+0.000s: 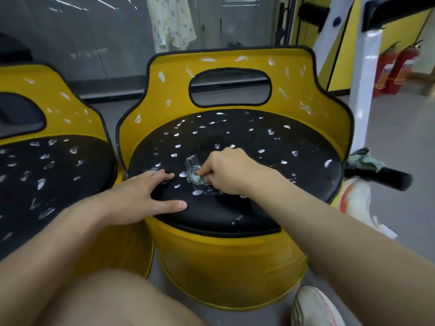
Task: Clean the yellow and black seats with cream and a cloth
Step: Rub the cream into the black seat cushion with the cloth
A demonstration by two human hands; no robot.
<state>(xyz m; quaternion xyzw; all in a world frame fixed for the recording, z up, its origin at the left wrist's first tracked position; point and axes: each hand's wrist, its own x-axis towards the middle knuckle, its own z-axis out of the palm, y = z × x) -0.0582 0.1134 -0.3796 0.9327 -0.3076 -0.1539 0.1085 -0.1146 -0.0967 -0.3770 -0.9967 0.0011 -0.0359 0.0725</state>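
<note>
Many cream dabs (174, 155) dot seat (310, 142); right hand (226, 170) pinches cloth (194, 176).

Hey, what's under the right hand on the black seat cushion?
A small patterned cloth, gripped by the right hand, pokes out at the fingertips and rests on the black cushion among white cream dabs. The rest of the cloth and the cushion beneath the palm are covered.

Commercial interior (fire extinguishers (397, 67), glass partition (94, 43))
</note>
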